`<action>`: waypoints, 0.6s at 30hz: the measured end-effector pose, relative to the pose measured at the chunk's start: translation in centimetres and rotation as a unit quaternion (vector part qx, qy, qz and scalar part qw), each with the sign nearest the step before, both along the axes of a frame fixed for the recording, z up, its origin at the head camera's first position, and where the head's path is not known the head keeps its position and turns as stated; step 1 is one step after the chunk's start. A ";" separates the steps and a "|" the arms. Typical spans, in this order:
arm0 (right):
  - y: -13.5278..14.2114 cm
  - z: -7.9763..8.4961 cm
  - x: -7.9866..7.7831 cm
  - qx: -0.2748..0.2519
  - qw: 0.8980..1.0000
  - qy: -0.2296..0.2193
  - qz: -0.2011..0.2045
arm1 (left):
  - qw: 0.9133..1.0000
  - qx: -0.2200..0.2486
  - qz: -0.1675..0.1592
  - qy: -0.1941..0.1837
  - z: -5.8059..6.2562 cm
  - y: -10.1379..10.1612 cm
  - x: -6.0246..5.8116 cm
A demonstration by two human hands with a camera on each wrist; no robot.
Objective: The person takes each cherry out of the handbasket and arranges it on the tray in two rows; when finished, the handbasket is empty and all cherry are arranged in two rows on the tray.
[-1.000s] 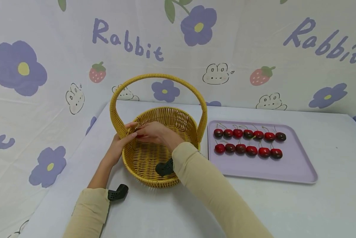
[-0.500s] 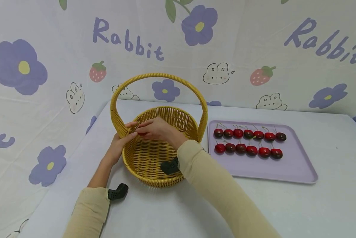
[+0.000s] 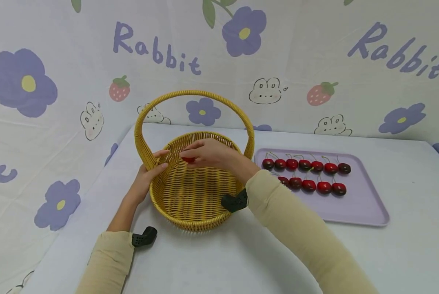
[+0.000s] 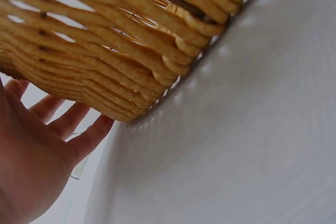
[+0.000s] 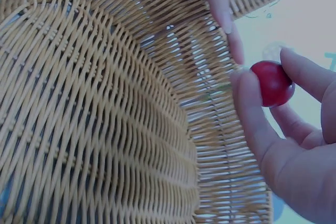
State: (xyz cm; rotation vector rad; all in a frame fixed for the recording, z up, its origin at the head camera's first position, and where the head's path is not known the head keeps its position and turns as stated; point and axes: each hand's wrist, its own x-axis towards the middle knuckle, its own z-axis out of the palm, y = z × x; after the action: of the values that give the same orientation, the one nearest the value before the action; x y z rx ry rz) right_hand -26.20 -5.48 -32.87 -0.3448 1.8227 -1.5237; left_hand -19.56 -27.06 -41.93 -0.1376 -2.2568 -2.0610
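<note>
A round yellow wicker basket (image 3: 194,192) with a tall arched handle (image 3: 194,93) stands on the table. My left hand (image 3: 146,179) grips its left rim at the foot of the handle, thumb over the edge; in the left wrist view the fingers (image 4: 90,137) lie against the outside of the weave. Over the basket's hollow, my right hand (image 3: 213,153) pinches a shiny red cherry (image 5: 273,83) between thumb and fingertips. A thin green stem (image 5: 218,92) shows beside those fingertips, against the wicker. No other fruit shows on the basket floor.
Right of the basket lies a lilac tray (image 3: 351,212) bearing two rows of dark red cherries (image 3: 316,166) with stems; my right sleeve (image 3: 296,228) covers its near left corner. A white cloth (image 3: 289,49) with flowers and rabbits hangs behind the table.
My right hand has drawn back from beside the left hand, rightward and a little up, with the cherry now in plain sight. The left hand and basket have stayed in place.
</note>
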 end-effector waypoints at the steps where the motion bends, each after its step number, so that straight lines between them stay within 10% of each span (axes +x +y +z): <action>1: 0.3 0.1 0.1 0.003 1.000 0.003 0.002 | 1.000 0.001 0.000 0.000 0.0 0.0 0.0; 18: 4.9 1.9 2.8 -0.006 0.997 0.028 0.068 | 1.000 -0.001 -0.001 0.006 0.1 0.1 0.2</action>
State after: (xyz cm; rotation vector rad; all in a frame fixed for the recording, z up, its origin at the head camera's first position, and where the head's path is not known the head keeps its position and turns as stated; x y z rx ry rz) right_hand -23.44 -0.56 -30.94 -0.5105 1.7964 -1.4444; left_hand -19.38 -26.98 -41.78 -0.1517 -2.2544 -2.0529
